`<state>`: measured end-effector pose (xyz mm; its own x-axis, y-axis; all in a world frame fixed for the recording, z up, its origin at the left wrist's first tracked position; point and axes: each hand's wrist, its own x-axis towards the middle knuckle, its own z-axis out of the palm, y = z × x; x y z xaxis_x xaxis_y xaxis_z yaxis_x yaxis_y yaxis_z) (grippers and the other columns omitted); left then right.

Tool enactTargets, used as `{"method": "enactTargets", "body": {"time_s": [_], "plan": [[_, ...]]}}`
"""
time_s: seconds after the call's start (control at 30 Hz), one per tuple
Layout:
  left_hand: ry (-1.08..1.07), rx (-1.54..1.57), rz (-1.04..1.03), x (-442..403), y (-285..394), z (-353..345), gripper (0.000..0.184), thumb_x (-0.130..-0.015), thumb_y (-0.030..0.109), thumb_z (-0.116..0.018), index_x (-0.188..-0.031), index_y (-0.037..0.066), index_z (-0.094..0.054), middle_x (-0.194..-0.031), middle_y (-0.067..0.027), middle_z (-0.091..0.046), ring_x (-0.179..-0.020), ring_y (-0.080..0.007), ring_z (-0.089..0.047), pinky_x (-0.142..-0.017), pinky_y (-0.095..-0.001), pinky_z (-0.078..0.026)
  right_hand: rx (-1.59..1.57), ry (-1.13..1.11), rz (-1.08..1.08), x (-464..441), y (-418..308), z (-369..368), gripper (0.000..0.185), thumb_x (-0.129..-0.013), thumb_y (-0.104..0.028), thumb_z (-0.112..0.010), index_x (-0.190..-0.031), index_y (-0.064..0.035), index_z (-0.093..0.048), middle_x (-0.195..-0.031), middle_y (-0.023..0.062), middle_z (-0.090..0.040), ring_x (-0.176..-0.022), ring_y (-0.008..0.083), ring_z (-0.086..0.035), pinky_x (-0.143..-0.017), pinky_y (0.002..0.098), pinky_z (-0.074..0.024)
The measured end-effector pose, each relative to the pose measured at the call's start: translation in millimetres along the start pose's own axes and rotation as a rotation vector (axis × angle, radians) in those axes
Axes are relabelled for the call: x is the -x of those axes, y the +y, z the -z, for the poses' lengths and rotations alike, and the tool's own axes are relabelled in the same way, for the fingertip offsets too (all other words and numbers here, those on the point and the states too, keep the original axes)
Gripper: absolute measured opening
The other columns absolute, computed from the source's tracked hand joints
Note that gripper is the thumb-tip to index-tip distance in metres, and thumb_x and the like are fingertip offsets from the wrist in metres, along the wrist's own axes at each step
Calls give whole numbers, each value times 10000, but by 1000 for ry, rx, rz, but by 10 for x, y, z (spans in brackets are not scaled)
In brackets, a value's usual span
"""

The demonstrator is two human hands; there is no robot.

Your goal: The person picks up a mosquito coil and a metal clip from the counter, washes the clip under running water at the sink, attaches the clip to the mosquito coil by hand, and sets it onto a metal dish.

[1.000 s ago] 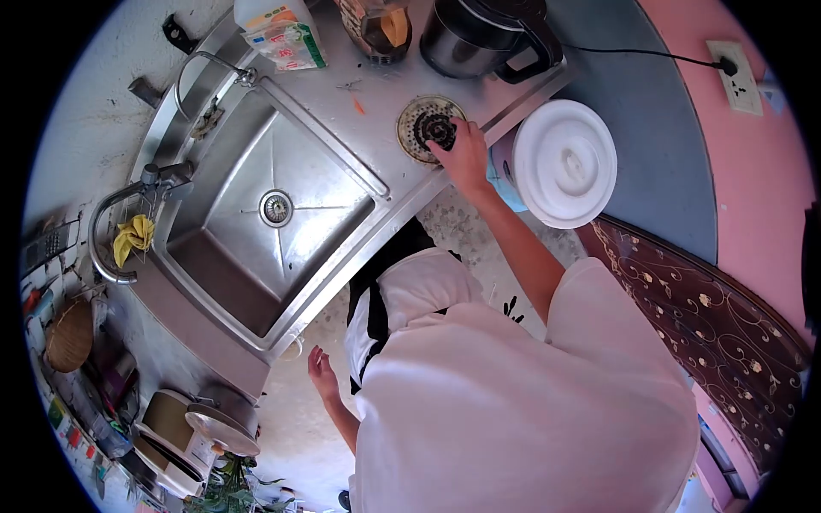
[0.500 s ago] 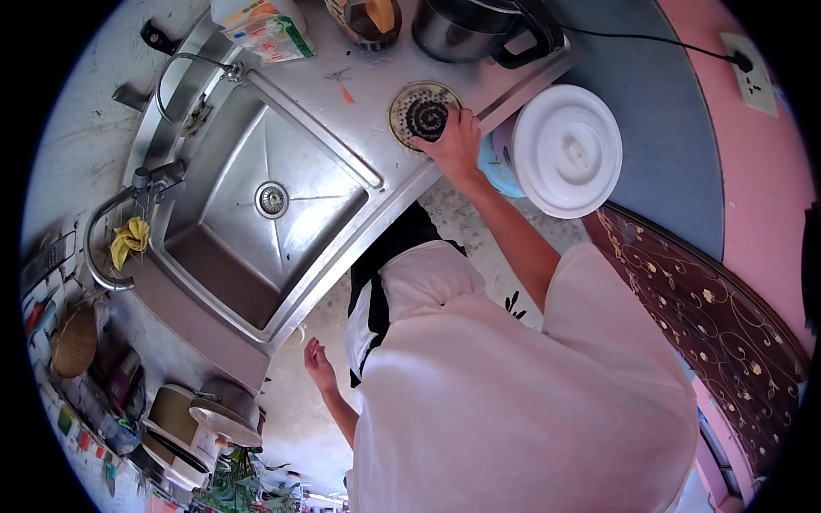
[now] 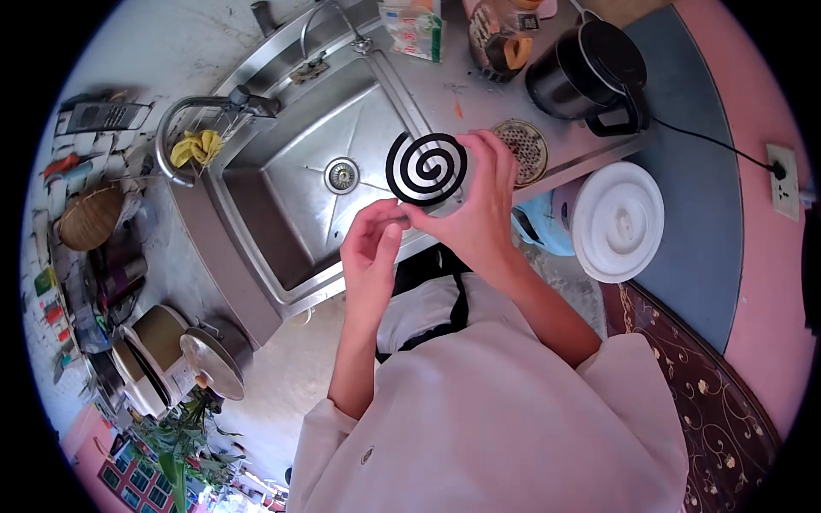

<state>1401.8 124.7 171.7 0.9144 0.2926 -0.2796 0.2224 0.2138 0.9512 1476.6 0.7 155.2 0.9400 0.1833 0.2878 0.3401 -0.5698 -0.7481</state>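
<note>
A black spiral mosquito coil (image 3: pixel 434 168) is held up in front of me, over the right edge of the sink. My right hand (image 3: pixel 483 201) grips it by the rim, fingers at its upper right and thumb under its lower edge. Just below, my left hand (image 3: pixel 371 248) is raised with fingers curled in toward its thumb. Those fingertips meet the right thumb close to the coil's bottom edge; what they pinch, if anything, is hidden. Behind my right hand, on the counter, lies a round perforated metal tin (image 3: pixel 523 152), partly covered by the fingers.
The steel sink (image 3: pixel 282 218) lies left of the coil, with a curved faucet (image 3: pixel 168 137) and yellow cloth (image 3: pixel 197 148). A black kettle (image 3: pixel 581 73), jar (image 3: pixel 496 43) and plastic packet (image 3: pixel 412 32) stand behind. A white-lidded bucket (image 3: pixel 617 222) is at right.
My right hand has lifted the mosquito coil off the tin and brought it left, nearer me. My left hand has come up from beside my body to meet it. The view has shifted.
</note>
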Motion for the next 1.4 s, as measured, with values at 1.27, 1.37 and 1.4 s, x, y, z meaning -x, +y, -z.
{"method": "enactTargets", "body": {"time_s": [1.27,1.37,1.4], "plan": [[20,1007,-484,1208,337,1319,139,-814,12,-575,-950,-16,-567,-915,-92,-611,-840,-156,-591,-750,-286,-492,-70,-165,891,664,-2271,-295,714,-530,-111,-785,-1151,-78,-434,-1099,152,-393,-981,283,-435,-788,384,-356],[6,1003,-577,1172,375,1276,136,-804,130,-614,-870,48,-527,-818,-84,-552,-730,-178,-557,-825,-346,-370,-348,-171,796,695,-2308,-263,692,-555,-199,-763,-1145,-64,-427,-1009,155,-443,-898,263,-464,-724,367,-378],[43,992,-516,1195,405,1272,169,-791,186,-636,-862,109,-503,-791,-73,-531,-688,-199,-560,-955,-425,-283,-350,-172,806,691,-2303,-223,692,-555,-199,-763,-1145,-64,-427,-1009,155,-443,-898,263,-464,-724,367,-378]]}}
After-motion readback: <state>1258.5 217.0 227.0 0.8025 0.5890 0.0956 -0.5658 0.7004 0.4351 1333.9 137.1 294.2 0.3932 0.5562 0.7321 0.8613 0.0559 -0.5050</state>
